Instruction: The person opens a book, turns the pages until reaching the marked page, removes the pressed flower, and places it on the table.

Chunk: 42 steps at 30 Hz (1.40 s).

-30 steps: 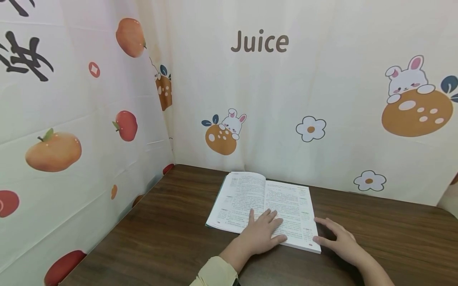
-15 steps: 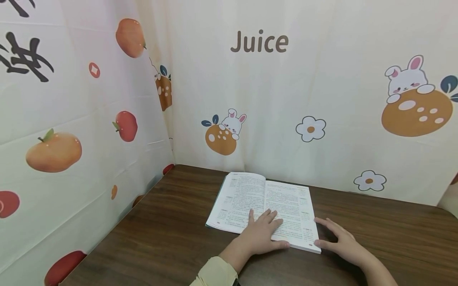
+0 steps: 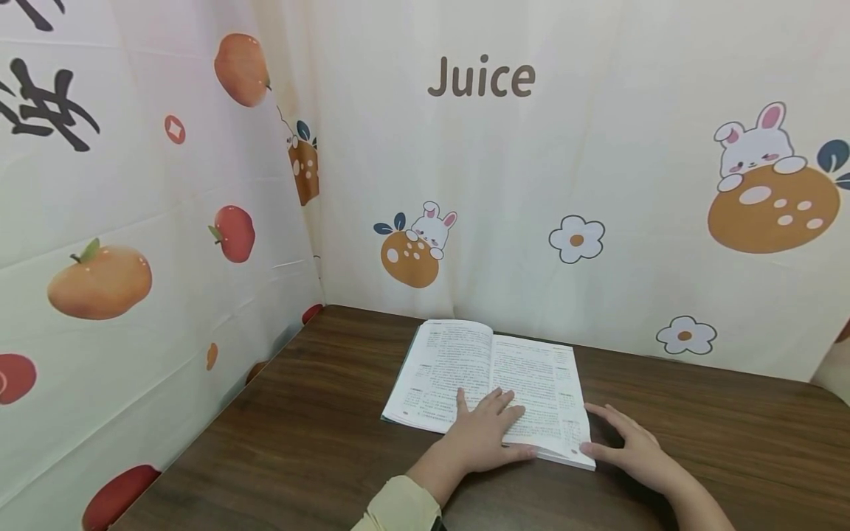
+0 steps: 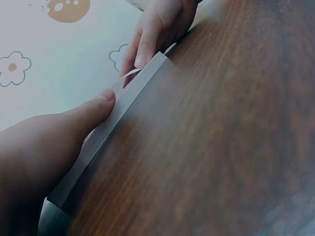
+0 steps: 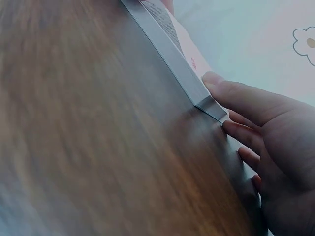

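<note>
An open book [image 3: 458,354] with printed text pages lies on the dark wooden table. My left hand [image 3: 481,435] rests spread across the lower middle of the book, its thumb along the near edge. At the lower right corner is my right hand [image 3: 631,450], its thumb touching the right page [image 3: 541,369] and its index finger at the book's side edge. The thumb and index tips stand apart. In the right wrist view the top page [image 5: 184,42] bows up from the page block [image 5: 172,59] beside the thumb. Part of the text is hidden under the left hand.
The wooden table [image 3: 285,413] extends around the book. A pale curtain [image 3: 505,184] printed with rabbits and flowers hangs right behind it, and another fruit-printed curtain [image 3: 166,192] runs along the left side.
The right thumb has slid slightly left onto the page corner, and the page's near edge now bows up. The left thumb has stretched further right along the near edge. The book stays put.
</note>
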Available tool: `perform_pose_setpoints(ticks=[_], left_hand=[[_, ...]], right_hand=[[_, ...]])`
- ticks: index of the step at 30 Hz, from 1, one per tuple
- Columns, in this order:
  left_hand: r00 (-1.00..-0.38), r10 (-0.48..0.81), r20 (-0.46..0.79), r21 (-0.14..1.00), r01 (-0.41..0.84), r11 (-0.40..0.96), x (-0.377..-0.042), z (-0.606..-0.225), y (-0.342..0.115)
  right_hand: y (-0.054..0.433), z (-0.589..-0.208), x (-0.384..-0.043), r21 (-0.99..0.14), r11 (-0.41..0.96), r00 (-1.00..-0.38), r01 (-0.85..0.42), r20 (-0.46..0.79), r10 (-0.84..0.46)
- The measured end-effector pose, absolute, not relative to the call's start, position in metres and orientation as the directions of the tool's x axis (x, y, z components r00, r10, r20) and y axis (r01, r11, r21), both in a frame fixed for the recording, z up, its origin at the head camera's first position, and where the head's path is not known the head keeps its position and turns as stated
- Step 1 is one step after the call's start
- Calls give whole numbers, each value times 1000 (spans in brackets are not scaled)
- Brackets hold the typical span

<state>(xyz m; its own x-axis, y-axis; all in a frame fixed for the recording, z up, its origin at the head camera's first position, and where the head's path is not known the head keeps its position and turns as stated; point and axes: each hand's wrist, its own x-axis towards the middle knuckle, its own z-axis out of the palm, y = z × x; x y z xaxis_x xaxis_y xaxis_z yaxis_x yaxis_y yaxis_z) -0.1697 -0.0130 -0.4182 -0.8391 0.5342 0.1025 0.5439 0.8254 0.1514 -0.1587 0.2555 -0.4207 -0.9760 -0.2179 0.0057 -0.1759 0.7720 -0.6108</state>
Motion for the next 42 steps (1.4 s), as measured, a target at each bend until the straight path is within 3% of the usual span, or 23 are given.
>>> perform_pose_setpoints(ticks=[6,14,25,35,42], left_hand=[[-840,532,107,156,543,825,-170,-418,-13],[-839,528,129,153,543,826,-170,-415,-13],[-849,446,285,158,500,851,-171,-414,-10],[-798,365,480,226,514,828,-170,-412,-11],[-692,278,666,243,554,796,-174,-414,-13]], right_hand=[[253,-422,-158,-618,767,-980,-172,28,-198],[251,-414,-159,-650,753,-984,-103,-45,-173],[252,-415,-159,-665,739,-986,-108,-24,-166],[252,-416,-160,-662,744,-985,-87,-56,-165],[252,-415,-159,-665,744,-985,-70,-70,-156]])
